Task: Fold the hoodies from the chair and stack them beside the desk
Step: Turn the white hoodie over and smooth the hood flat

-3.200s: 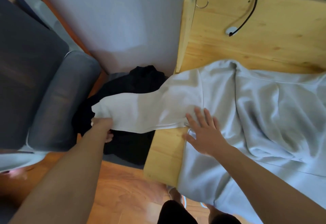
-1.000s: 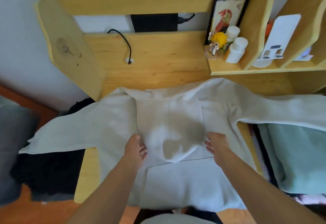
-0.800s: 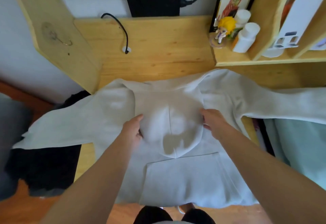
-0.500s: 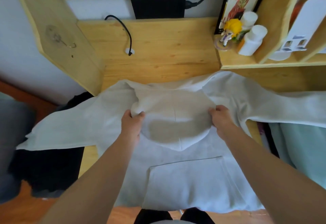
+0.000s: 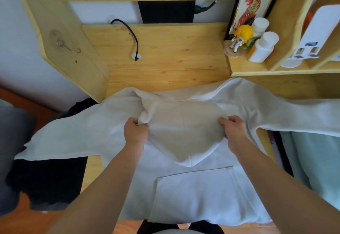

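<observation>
Since 0.5 s ago: hood pulled slightly wider. Left hand and right hand each grip an edge of the soft white fleece hoodie, spread flat on pine desk.

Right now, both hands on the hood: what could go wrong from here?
1. The left sleeve hangs off the desk edge over the black garment; its weight could drag the white hoodie askew.
2. The left hand and right hand grip only the hood, which may bunch rather than lie flat.
</observation>
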### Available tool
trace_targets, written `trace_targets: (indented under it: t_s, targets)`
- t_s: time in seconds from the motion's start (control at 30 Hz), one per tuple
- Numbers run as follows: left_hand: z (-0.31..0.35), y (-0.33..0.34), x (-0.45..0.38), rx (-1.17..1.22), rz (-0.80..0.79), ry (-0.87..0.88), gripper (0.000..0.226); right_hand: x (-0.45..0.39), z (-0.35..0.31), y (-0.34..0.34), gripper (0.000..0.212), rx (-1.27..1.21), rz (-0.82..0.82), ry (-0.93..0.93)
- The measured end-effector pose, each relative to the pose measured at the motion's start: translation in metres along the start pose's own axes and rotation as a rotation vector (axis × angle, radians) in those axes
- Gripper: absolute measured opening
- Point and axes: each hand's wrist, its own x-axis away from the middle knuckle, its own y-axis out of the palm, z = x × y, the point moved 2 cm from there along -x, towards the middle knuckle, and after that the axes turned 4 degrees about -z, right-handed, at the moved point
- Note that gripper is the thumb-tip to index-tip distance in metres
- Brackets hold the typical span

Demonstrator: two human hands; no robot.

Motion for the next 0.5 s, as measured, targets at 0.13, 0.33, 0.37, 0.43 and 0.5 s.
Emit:
trace_targets:
  t_s: [0.13, 0.33, 0.37, 0.43, 0.5]
  targets:
    - [-0.008, 0.003, 0.013, -0.254, -0.364, -0.393, 0.029, 0.005, 0.006, -0.001, 0.005, 0.258, -0.123, 0.182]
    - [0.017, -0.001, -0.039, -0.215, -0.219, -0.022, 0.027, -0.033, -0.032, 0.014, 0.027, 0.453, -0.066, -0.048]
    - [0.017, 0.003, -0.042, -0.102, -0.246, -0.028, 0.023, -0.039, -0.030, 0.017, 0.029, 0.469, -0.081, -0.027]
    - [0.017, 0.011, -0.042, -0.023, -0.308, -0.063, 0.016, -0.042, -0.029, 0.024, 0.035, 0.426, -0.093, 0.029]
    - [0.021, 0.012, -0.044, -0.057, -0.344, -0.025, 0.004, -0.040, -0.035, 0.028, 0.036, 0.383, -0.090, 0.004]
